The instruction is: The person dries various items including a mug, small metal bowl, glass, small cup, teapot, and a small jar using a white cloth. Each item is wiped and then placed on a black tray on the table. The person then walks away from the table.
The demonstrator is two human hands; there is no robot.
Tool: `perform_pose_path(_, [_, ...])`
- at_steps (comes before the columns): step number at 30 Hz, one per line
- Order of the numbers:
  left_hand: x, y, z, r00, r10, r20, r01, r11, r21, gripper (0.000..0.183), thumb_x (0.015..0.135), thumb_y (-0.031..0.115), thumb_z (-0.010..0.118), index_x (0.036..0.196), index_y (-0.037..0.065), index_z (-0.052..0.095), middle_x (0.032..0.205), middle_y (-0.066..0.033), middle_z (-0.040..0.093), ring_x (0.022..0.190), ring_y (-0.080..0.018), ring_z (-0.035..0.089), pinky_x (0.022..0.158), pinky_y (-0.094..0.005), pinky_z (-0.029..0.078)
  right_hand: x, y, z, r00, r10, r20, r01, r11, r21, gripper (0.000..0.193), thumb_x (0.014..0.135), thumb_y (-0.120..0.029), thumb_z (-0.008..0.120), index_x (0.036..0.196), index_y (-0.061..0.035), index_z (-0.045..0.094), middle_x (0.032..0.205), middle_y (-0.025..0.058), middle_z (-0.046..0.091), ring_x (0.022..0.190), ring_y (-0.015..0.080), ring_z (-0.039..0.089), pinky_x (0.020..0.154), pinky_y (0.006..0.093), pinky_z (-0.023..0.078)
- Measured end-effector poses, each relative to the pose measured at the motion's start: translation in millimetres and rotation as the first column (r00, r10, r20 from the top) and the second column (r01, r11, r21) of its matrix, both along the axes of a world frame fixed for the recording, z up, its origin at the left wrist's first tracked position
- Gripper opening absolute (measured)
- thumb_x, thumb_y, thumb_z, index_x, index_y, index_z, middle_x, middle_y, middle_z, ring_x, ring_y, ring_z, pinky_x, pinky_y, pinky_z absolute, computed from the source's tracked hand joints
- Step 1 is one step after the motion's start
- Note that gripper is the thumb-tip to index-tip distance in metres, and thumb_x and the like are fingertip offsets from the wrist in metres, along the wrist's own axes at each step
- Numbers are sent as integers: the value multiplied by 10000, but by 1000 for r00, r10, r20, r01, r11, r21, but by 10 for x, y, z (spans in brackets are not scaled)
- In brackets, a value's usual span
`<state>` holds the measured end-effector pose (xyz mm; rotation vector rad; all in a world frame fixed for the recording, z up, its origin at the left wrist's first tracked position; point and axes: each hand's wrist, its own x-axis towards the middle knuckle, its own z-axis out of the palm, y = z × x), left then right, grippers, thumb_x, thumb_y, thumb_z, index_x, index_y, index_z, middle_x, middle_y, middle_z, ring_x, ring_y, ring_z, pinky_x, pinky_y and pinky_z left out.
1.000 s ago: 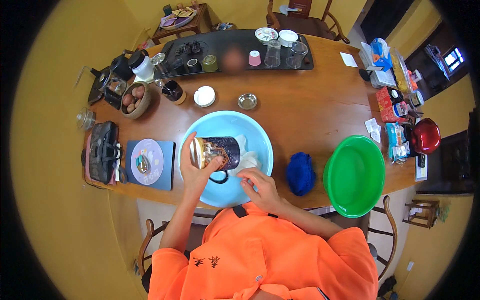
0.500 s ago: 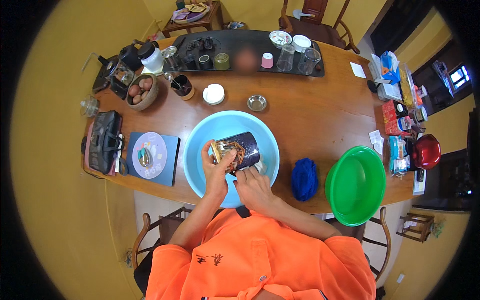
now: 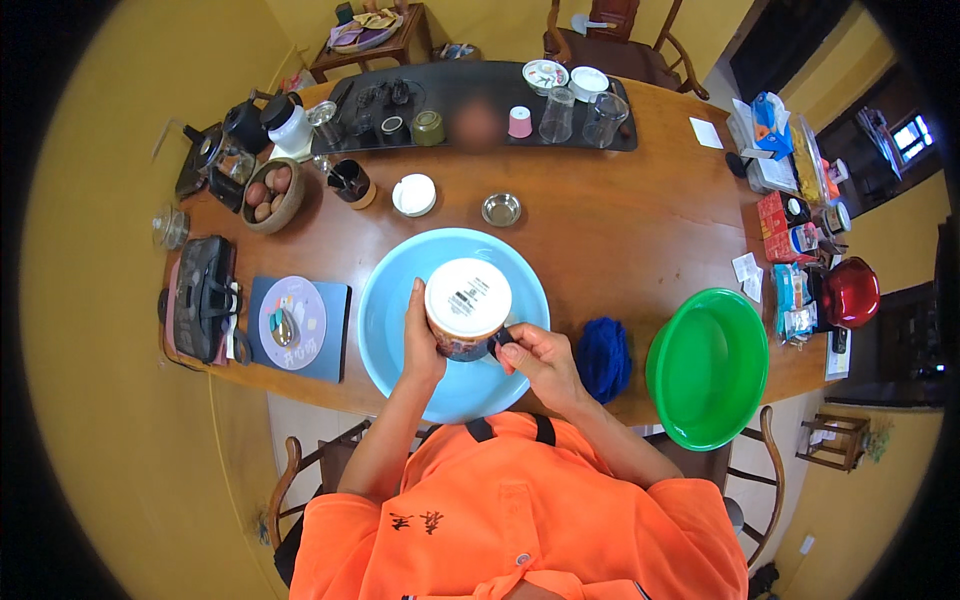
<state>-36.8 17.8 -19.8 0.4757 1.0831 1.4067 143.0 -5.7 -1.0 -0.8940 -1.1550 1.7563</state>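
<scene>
A dark patterned mug (image 3: 462, 345) is tipped over above the light blue basin (image 3: 385, 270), its white base (image 3: 468, 296) facing up. My left hand (image 3: 423, 338) is wrapped round the mug's side. On its other side, my right hand (image 3: 545, 365) grips the dark handle between thumb and fingers. The mug's mouth points down and is hidden. Just right of the basin lies a crumpled blue mesh cloth (image 3: 604, 360). Beyond that stands a green basin (image 3: 706, 370).
Behind the blue basin are a small metal bowl (image 3: 501, 209) and a white dish (image 3: 414, 195). A black tea tray (image 3: 470, 80) bears cups and glasses at the back. A bowl of eggs (image 3: 290, 215) and a black bag (image 3: 203, 300) are at left; packages (image 3: 795, 300) line the right edge.
The mug has turned from lying sideways to base up. My right hand has come away from its mouth area and now holds the handle; my left hand still grasps the side.
</scene>
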Motion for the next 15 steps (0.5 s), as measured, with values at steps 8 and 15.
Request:
perform_pose_path(8, [228,-119,-256,772,-259,580,338,941,-30,613,968,485,383,1424,81,321,1349,-146,483,1198,-311,506,990,-461,404,284,226,-258,958,-251,-141,224,958,-179,154,909,-134,540,880,-5,619,726,29,617,587,53,457,526,190,320])
perform_pose_path(15, [158,-362,-448,899,-439,-5,422,867,-265,367,927,240,531,1183,-22,558,1013,-150,656,924,-226,636,804,-359,504,1029,1128,-845,853,-492,173,485,870,83,150,911,-153,558,854,-39,635,710,0,600,624,55,509,546,189,352])
